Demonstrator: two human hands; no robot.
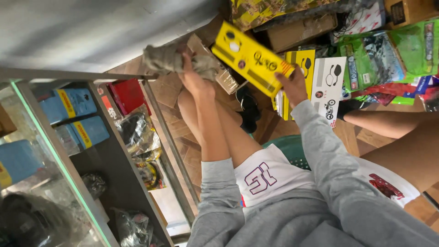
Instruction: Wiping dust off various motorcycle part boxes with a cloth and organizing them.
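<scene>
My left hand point(194, 75) is closed around a crumpled grey cloth point(170, 60), held out over the wooden floor in front of my knee. My right hand point(292, 84) grips one end of a long flat yellow package point(249, 57) with black printed shapes, tilted up to the left. Both arms wear grey sleeves. I sit on a green plastic stool point(288, 148), in white shorts.
A glass-fronted display cabinet point(68, 169) at left holds blue boxes point(75, 116), a red box and bagged black parts. More yellow and white carded packs point(327, 84), green bagged goods point(388, 55) and cardboard boxes lie on the floor ahead and to the right.
</scene>
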